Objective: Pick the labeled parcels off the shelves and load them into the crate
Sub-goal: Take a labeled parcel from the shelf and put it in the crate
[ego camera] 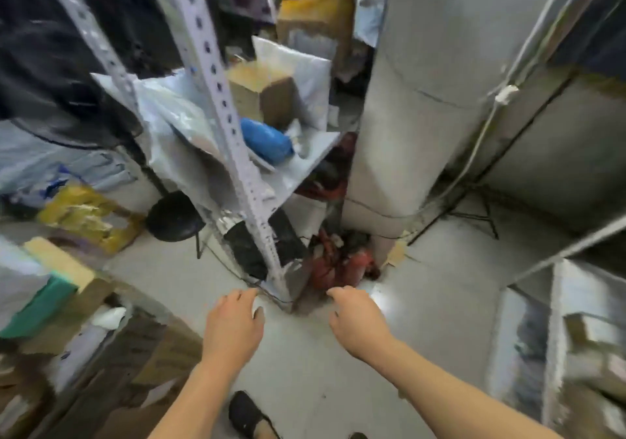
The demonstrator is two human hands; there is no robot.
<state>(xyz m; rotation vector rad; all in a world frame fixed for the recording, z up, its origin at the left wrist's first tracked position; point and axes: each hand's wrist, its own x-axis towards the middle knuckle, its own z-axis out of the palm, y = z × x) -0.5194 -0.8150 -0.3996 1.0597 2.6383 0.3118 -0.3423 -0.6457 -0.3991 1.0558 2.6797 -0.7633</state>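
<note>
Nearest: black shoe on pale floor, bottom centre. Just above, both bare forearms reaching fwd and down. Left hand palm down, fingers loosely spread and slightly curled, holding nothing. Right hand likewise empty, fingers bent downward in a loose curl, apart from everything. Both hands hovering over floor just short of rack's base.

Bottom left: jumble of brown cartons w/ a green-and-tan box and white bags; cannot tell whether any of this is the crate.

Mid: grey perforated upright of shelf rack running diagonally up from near left hand. Low level: black-wrapped parcels at the post's foot, red bundle beside them against pillar. Black round stool left of rack, yellow torn mailer further left.

Higher shelf: blue wrapped parcel lying on its side, silver-white poly mailers leaning around post, tan box behind the blue one, white mailer upright beside it.

Far: larger tan carton, grey concrete pillar right. Labels too blurred to read.
</note>
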